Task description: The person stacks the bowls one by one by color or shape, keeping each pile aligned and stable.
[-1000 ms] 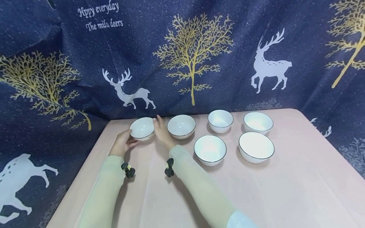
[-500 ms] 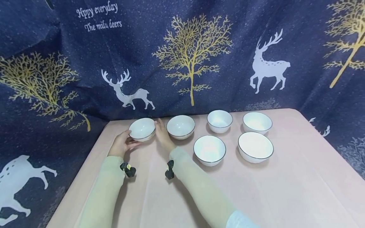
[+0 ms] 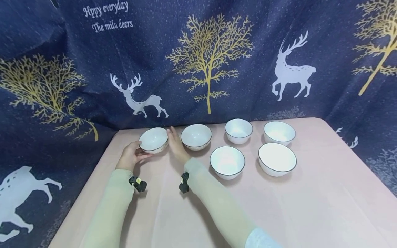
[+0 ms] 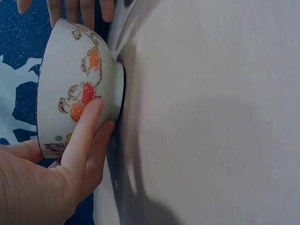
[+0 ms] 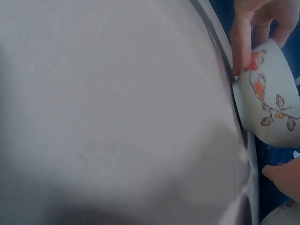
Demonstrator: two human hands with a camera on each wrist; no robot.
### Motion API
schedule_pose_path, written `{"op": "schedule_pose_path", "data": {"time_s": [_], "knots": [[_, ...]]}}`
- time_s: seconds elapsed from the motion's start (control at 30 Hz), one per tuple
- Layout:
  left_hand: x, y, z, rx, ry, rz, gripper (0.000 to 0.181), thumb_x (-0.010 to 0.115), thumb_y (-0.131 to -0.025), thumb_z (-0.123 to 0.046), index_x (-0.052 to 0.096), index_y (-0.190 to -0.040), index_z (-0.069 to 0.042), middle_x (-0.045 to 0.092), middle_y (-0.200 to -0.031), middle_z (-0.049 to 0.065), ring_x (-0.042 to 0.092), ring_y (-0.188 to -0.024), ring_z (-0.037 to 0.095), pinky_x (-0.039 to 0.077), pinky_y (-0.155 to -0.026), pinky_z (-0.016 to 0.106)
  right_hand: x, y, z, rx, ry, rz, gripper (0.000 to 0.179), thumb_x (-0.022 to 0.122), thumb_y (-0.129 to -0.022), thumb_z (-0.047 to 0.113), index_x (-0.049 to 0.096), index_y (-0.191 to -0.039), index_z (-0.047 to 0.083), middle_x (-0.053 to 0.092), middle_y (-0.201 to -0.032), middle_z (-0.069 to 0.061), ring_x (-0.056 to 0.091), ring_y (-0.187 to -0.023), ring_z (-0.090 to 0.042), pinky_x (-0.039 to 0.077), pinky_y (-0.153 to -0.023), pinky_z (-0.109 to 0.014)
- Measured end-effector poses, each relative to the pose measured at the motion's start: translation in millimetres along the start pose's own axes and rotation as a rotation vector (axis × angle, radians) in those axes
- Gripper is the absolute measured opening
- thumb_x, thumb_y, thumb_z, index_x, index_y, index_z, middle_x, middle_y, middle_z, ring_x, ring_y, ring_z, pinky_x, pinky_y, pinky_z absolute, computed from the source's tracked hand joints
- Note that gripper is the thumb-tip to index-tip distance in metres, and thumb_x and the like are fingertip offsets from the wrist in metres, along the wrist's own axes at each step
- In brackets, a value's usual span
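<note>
One flowered bowl (image 3: 154,139) is being steadied just left of the neighbouring bowl (image 3: 196,136); my left hand (image 3: 129,155) is pinching its side farthest from that neighbour, and my right hand (image 3: 177,143) is laying straight fingers against its nearer side. I am judging this as positioning, the next move probably calling for level, gentle release.

head view: bright | wrist views: dimmer | table (image 3: 297,210): soft shadows | right wrist: perhaps slightly blurred

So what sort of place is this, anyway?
Probably an indoor filming or demonstration setup: a blue deer-print cloth forms the backdrop, white bowls are set out on a pinkish tabletop, and small black devices sit at both wrists.
</note>
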State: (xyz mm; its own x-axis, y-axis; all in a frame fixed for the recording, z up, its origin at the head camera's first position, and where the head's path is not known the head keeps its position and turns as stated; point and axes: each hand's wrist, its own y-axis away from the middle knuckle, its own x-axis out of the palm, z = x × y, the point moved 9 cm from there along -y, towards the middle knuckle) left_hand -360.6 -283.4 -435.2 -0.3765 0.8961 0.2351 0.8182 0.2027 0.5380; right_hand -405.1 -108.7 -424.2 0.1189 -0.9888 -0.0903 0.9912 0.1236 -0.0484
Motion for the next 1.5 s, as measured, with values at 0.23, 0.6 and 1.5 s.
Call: {"op": "schedule_pose_path", "data": {"time_s": [0.23, 0.6, 1.5], "knots": [[1.2, 9.3, -7.9, 0.013, 0.037, 0.055, 0.058, 0.038, -0.102, -0.016, 0.014, -0.155, -0.012, 0.029, -0.143, 0.017, 0.035, -0.134, 0.029, 0.045, -0.098, 0.053, 1.1, 3.4, 8.4, 0.038, 0.029, 0.008, 0.057, 0.027, -0.103, 0.043, 0.026, -0.153, 0.015, 0.03, -0.156, -0.008, 0.027, -0.142, -0.027, 0.023, -0.119, -0.043], [0.8, 18.2, -7.2, 0.01, -0.02, -0.003, 0.062, 0.04, -0.1, -0.018, 0.012, -0.155, -0.016, 0.015, -0.153, 0.018, 0.034, -0.136, 0.03, 0.052, -0.092, 0.048, -3.7, 12.5, 18.4, 0.002, 0.062, 0.075, 0.06, 0.021, -0.103, 0.048, 0.02, -0.154, 0.018, 0.024, -0.158, -0.005, 0.022, -0.145, -0.023, 0.019, -0.121, -0.041], [11.5, 52.2, 1.8, -0.002, -0.03, 0.117, 0.066, 0.04, -0.101, -0.017, 0.003, -0.156, -0.015, 0.033, -0.12, 0.013, 0.047, -0.118, 0.03, 0.047, -0.096, 0.053, -19.6, 43.8, 36.6, -0.064, 0.136, 0.135, 0.062, 0.018, -0.103, 0.047, 0.012, -0.155, 0.012, 0.022, -0.158, -0.011, 0.022, -0.145, -0.023, 0.02, -0.12, -0.039]]}}
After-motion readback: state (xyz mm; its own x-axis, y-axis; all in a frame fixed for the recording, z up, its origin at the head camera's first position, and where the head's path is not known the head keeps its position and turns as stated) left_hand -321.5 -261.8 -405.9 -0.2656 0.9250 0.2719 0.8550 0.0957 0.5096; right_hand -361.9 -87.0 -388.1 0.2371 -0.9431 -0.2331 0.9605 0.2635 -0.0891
